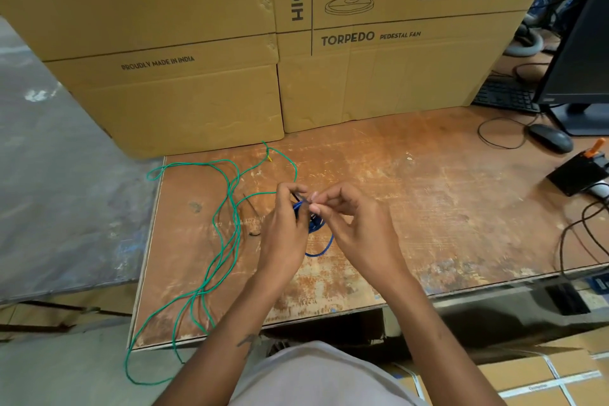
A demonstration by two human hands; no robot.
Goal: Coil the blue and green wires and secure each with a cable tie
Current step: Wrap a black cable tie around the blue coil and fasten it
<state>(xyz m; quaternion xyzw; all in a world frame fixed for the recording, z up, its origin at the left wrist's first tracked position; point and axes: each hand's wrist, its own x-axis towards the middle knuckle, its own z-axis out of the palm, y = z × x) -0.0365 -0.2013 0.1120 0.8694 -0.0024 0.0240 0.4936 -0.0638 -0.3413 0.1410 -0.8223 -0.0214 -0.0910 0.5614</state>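
Both hands raised just above a worn wooden desk (412, 208), meeting near frame centre. Left hand (285, 234) curled around a small bundle of blue wire (314, 224), fingers (290, 189) pinched together at the top. Right hand (349, 224) at 3 o'clock of the bundle, thumb and forefinger pressed together on a thin dark cable tie (301, 198) crossing the coil. One blue loop drooping toward 6 o'clock under the palms. Green wire (227, 241) uncoiled at 9 o'clock of the hands, sprawling in long loops over the desk and past its near edge. Cardboard boxes (197, 59) stacked at 12 o'clock. Mouse (551, 138) and keyboard (506, 95) at 2 o'clock.
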